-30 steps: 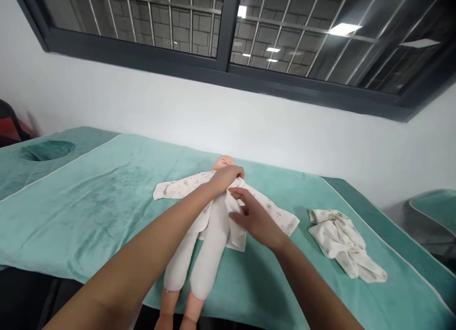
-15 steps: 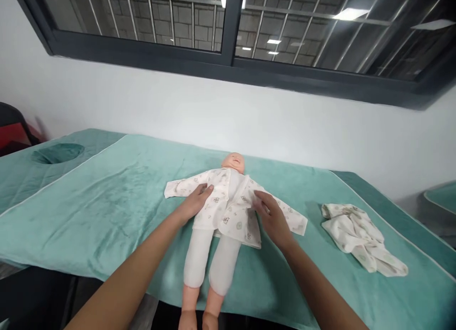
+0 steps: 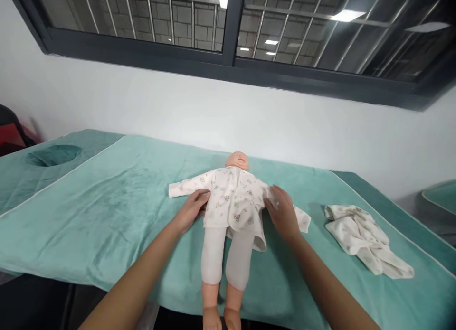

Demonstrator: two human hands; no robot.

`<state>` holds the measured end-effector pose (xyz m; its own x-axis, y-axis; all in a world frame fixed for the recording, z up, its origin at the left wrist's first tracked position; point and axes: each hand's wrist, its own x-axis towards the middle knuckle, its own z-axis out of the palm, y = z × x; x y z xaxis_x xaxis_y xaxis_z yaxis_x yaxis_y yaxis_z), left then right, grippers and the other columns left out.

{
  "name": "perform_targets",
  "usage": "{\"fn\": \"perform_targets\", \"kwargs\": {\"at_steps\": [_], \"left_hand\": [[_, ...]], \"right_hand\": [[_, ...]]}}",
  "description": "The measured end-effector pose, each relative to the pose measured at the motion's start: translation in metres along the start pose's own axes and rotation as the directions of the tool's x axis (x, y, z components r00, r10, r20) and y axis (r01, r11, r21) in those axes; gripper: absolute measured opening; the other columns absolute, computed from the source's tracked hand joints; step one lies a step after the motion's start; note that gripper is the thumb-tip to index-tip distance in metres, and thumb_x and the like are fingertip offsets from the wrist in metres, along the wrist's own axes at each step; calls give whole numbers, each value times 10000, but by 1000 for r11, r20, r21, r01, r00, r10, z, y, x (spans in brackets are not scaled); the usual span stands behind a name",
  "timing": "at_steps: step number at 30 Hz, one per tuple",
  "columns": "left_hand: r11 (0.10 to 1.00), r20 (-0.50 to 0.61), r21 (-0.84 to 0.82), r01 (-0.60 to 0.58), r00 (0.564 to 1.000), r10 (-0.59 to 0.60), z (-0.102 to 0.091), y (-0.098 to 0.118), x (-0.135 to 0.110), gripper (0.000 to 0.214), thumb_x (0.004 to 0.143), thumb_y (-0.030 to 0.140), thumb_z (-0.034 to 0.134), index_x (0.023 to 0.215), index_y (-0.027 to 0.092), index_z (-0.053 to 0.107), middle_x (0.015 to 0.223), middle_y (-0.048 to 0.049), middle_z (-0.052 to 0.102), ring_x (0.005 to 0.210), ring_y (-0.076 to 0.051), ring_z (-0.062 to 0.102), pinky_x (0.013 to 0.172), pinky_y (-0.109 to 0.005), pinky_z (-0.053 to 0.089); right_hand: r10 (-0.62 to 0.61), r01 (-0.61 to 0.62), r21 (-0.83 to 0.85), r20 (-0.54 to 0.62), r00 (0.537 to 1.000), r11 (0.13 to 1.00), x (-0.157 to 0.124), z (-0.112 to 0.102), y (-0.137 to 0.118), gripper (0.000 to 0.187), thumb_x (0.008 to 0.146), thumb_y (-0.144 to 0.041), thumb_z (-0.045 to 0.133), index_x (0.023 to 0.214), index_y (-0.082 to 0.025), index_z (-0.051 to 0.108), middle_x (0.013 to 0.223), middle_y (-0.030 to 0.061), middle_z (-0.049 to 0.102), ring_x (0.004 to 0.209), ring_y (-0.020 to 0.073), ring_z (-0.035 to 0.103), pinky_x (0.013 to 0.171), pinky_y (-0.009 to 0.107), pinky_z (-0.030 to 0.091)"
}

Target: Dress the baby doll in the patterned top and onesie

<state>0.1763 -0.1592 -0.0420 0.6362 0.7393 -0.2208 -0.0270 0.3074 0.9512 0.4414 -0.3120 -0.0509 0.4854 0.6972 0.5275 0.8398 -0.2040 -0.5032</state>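
A baby doll [image 3: 237,160] lies on its back, head toward the wall. It wears a white printed jacket [image 3: 228,194], the front panels overlapping over the chest, and white leggings [image 3: 213,256]. Both sleeves stretch out sideways; the doll's bare feet reach the bed's near edge. My left hand [image 3: 192,209] is closed round the left side of the doll's torso, below the sleeve, some fingertips hidden. On the other side, my right hand [image 3: 283,211] grips the torso by the sleeve, its fingers slightly blurred and partly covering that sleeve.
A crumpled white printed cloth [image 3: 365,240] lies to the right on the green-covered bed [image 3: 107,197]. The bed has a round hole [image 3: 55,155] at far left. Behind it stand a white wall [image 3: 171,107] and a dark-framed window [image 3: 228,59]. A red and black chair [image 3: 12,133] shows at left.
The doll's legs have swung right and its body lies straighter. The jacket panels have come together over the chest. My hands have moved from the jacket front to the doll's sides.
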Motion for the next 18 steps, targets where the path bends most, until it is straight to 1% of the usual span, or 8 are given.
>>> {"fn": "perform_targets", "kwargs": {"at_steps": [2,4,6,8,10,13,15,18], "left_hand": [[998,109,-41,39,993,-35,-8,0,-3,563,840,478,686,1317,224,526,1084,-67,654,996,-202,616,840,-312,492],[996,224,-37,81,972,-70,-11,0,-5,598,829,447,714,1353,259,495,1132,-62,638,1047,-207,604,852,-308,484],[995,288,-17,99,953,-90,-13,1,-5,637,817,422,735,1378,284,467,1149,-60,630,1057,-214,603,839,-307,479],[995,305,-18,96,948,-86,-14,0,-4,657,811,399,745,1389,293,452,1134,-55,629,1051,-213,604,832,-303,473],[995,303,-32,93,950,-79,-15,-1,-3,670,795,362,765,1387,288,459,1098,-47,631,1029,-202,607,824,-295,471],[995,295,-48,91,953,-73,-16,-6,-1,672,761,294,796,1359,269,490,987,-21,630,867,-157,616,738,-269,466],[996,299,-58,71,953,-50,-17,-9,0,621,757,260,797,1316,248,526,885,5,609,708,-108,572,660,-245,440],[994,296,-110,24,955,9,-16,-11,3,466,800,267,760,1227,210,583,789,23,566,629,-77,519,628,-227,427]], "right_hand": [[-56,60,-187,30,998,981,-15,-5,31,555,927,-479,503,1349,-118,507,1418,218,505,1327,348,446,1082,532,390],[-106,134,-348,98,990,928,-17,-10,47,555,944,-433,489,1392,-107,460,1451,226,476,1346,360,424,1074,545,385],[-120,192,-460,180,976,867,-5,-13,50,471,975,-341,436,1406,-151,454,1455,181,498,1339,346,440,1091,576,340],[-114,236,-507,260,959,829,17,-14,44,416,987,-239,377,1388,-204,482,1404,126,566,1278,314,508,1102,597,304],[-121,264,-517,293,948,815,42,-13,37,431,973,-171,356,1374,-222,506,1360,106,605,1217,293,556,1098,584,310],[-138,251,-505,250,958,826,66,-9,25,481,933,-108,366,1383,-189,518,1398,134,570,1264,314,516,1096,562,322],[-148,233,-422,224,963,876,66,-3,15,498,907,-85,374,1374,-159,533,1421,156,543,1308,325,476,1102,559,325],[-152,173,-123,161,975,977,44,6,-7,420,939,-174,399,1314,-158,588,1406,147,555,1326,288,469,1116,500,364]]}}
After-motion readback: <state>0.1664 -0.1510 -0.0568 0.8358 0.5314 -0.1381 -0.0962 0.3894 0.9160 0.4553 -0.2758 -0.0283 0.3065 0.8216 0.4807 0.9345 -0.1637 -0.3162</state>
